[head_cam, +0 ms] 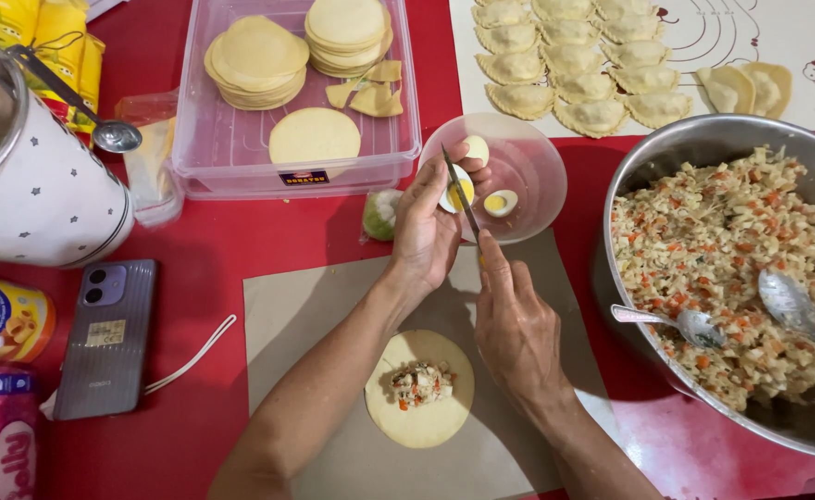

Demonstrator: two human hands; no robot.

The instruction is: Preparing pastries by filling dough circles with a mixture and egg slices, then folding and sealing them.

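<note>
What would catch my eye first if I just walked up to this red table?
Probably the two hands at the centre: the left hand holds a boiled egg over a clear bowl while the right hand slices it with a knife. Just below lies a round dough wrapper with filling on brown paper. At right, a big metal bowl brims with chopped filling, and folded pastries line the top.

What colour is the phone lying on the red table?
Purple-grey; the rectangular phone shows best in the head view, left of the brown paper sheet.
</note>
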